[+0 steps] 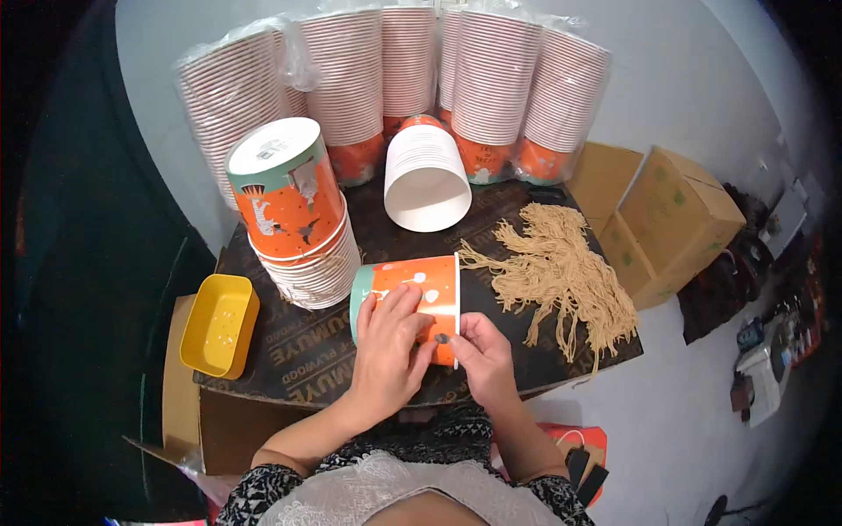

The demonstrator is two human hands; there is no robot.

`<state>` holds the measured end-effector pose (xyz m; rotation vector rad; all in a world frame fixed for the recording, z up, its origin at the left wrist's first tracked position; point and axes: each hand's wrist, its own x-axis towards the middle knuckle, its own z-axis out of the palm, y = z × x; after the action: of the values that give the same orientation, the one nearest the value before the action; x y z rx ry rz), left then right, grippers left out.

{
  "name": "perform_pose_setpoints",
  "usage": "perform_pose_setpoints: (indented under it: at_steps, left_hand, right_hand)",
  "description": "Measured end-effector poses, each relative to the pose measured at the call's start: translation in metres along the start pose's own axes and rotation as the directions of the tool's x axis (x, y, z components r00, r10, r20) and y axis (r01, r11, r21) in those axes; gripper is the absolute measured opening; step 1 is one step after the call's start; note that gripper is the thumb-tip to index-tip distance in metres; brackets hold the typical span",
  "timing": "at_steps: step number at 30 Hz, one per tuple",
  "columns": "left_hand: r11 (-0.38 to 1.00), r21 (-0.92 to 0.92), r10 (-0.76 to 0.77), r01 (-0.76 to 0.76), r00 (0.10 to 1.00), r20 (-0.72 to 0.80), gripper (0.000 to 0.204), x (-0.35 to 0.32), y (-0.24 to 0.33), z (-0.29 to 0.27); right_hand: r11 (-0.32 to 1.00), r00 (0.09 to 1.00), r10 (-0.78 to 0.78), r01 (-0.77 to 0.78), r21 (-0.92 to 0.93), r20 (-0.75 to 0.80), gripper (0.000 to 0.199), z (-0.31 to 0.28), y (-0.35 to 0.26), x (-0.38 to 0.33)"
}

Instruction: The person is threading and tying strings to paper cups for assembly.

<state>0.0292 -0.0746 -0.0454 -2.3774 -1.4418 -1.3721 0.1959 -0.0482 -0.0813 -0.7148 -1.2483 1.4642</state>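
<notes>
An orange paper bucket with a green band and white figures lies on its side near the table's front edge, its white rim to the right. My left hand lies over its side, fingers bent round the wall. At the rim, my right hand grips the edge with the thumb outside; the fingers' tips are partly hidden. A small dark spot shows on the wall between the two thumbs; I cannot tell whether it is print or a separate piece. To the right of the bucket lies a loose bundle of tan strings.
Upside-down nested buckets stand at the left, beside a yellow tray holding small bits. Another nested stack lies mid-table. Tall plastic-wrapped bucket stacks line the back wall. Cardboard boxes stand right of the dark table.
</notes>
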Motion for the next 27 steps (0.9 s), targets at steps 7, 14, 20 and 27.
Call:
perform_pose_setpoints:
  at_steps: [7,14,20,27]
  left_hand:
    - [0.999,-0.035,0.024,-0.026,0.998,-0.054,0.028,-0.005,0.002,0.004]
    - [0.994,-0.104,0.019,-0.018,1.0,0.003,0.027,-0.005,0.0,-0.001]
    - [0.991,-0.128,0.027,-0.021,0.999,0.042,0.028,-0.009,-0.006,-0.006]
    - [0.992,-0.091,0.087,-0.084,0.996,0.036,0.028,-0.014,-0.011,-0.006]
  right_hand:
    - [0.997,0.998,-0.061,0.063,0.047,-0.029,0.012,0.007,0.015,-0.014]
    - [0.98,0.992,-0.124,0.128,0.152,-0.038,0.014,0.019,0.027,-0.016]
    - [0.963,0.968,-0.252,0.25,-0.096,-0.007,0.012,0.02,0.042,-0.015]
    - [0.899,0.929,-0.369,0.363,-0.245,0.022,0.013,0.024,0.041,-0.014]
